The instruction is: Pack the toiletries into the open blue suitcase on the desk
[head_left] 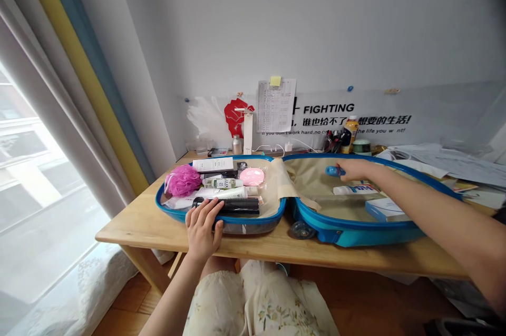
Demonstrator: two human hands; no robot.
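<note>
An open blue suitcase [233,223] lies across the desk. My left hand [203,225] rests on the front rim of its left half, fingers stretched over the end of a black cylinder [241,206]. Around that cylinder lie a pink bath puff [183,180], a white box [213,165], a LUX bottle [222,183], a white tube [231,193] and a pink round item [252,176]. Over the right half, my right hand [353,169] is closed on a small blue object [334,170], its kind unclear. Below it are a toothpaste tube [356,189] and a blue-and-white box [385,209].
The wooden desk [134,225] carries a white stand [247,133], a small bottle [236,144], a charger with cables [288,145], a yellow bottle [349,134] and a green jar [361,146] behind the suitcase. Papers [443,159] spread at right. A curtain [90,78] hangs left.
</note>
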